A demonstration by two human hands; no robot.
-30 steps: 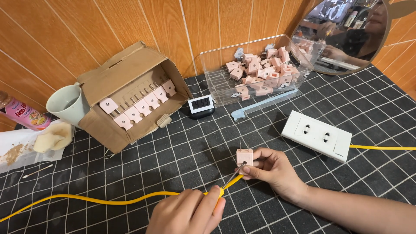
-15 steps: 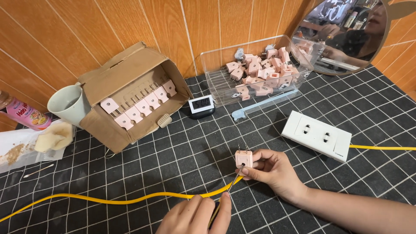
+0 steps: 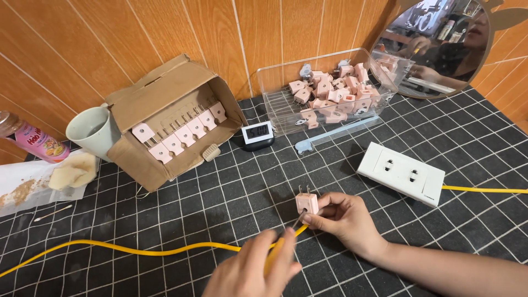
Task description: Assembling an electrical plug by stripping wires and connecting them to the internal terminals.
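My right hand (image 3: pixel 346 221) grips a small pink two-pin plug (image 3: pixel 306 202) with its metal pins pointing up, just above the black grid mat. My left hand (image 3: pixel 254 270) sits at the bottom of the view, fingers pinched on the yellow cable (image 3: pixel 137 250) close to where it enters the plug. The cable trails off to the left across the mat.
A white double socket strip (image 3: pixel 400 172) with its own yellow lead lies to the right. Behind are an open cardboard box (image 3: pixel 165 104) lined with pink plugs, a clear bin (image 3: pixel 330 93) of several plugs, a small digital timer (image 3: pixel 257 133), a pale cup (image 3: pixel 91 132) and a round mirror (image 3: pixel 440 47).
My left hand has slid along the yellow cable toward the plug. My right hand and the plug have stayed almost still.
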